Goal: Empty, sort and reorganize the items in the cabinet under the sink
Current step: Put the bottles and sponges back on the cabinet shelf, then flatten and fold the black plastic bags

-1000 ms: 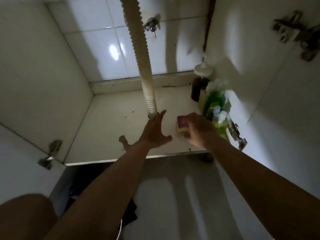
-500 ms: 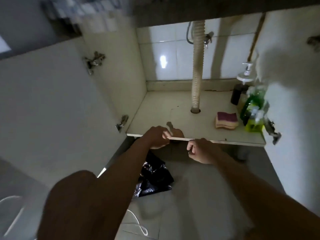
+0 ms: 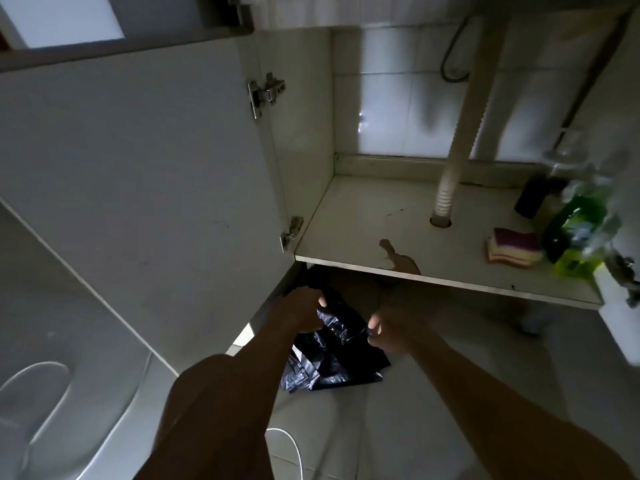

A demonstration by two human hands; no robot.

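Head view looks down at a black plastic bag (image 3: 332, 358) lying on the floor tiles (image 3: 450, 341), just below the front edge of the cabinet shelf (image 3: 363, 230). Both hands hold its top: the left hand (image 3: 301, 311) curls its fingers round one side of the rim, and the right hand (image 3: 391, 327) pinches the other side. Such thin, crinkled film is probably light, limp and a little slick, so gathered rim edges give the surest grip. A sponge (image 3: 512, 251) and green bottles (image 3: 575, 230) sit near the shelf's right front corner.

Left hand (image 3: 300, 310) and right hand (image 3: 393, 328) gripping black plastic bag (image 3: 334, 355), below cabinet shelf (image 3: 433, 271)
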